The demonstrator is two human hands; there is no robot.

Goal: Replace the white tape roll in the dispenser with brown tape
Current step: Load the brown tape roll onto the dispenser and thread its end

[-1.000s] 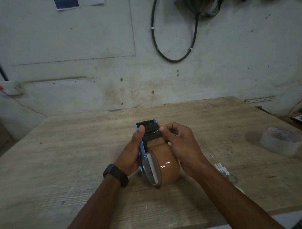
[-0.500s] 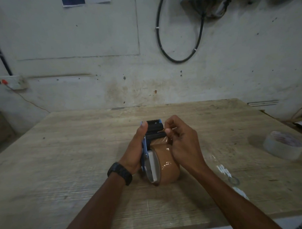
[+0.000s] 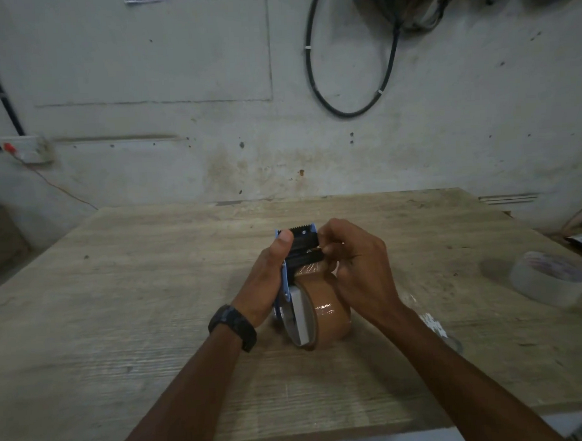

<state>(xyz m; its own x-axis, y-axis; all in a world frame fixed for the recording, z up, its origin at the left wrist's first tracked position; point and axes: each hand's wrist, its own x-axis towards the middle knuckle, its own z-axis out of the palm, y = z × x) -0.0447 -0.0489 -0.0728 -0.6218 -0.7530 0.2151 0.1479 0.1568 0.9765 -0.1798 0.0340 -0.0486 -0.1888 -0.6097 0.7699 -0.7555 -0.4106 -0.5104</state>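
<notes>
A blue and black tape dispenser stands on the wooden table with a brown tape roll mounted in it. My left hand grips the dispenser's blue side, thumb up by the toothed blade. My right hand pinches the loose end of the brown tape at the black roller below the blade. The white tape roll lies flat on the table at the far right, away from both hands.
A crumpled clear plastic wrap lies on the table just right of my right forearm. The grey wall rises behind the table, with a black cable loop and a wall socket. A black watch is on my left wrist.
My right hand's fingers have shifted slightly at the tape end by the roller. The dispenser and my left hand stay in place; the view has drifted a little.
</notes>
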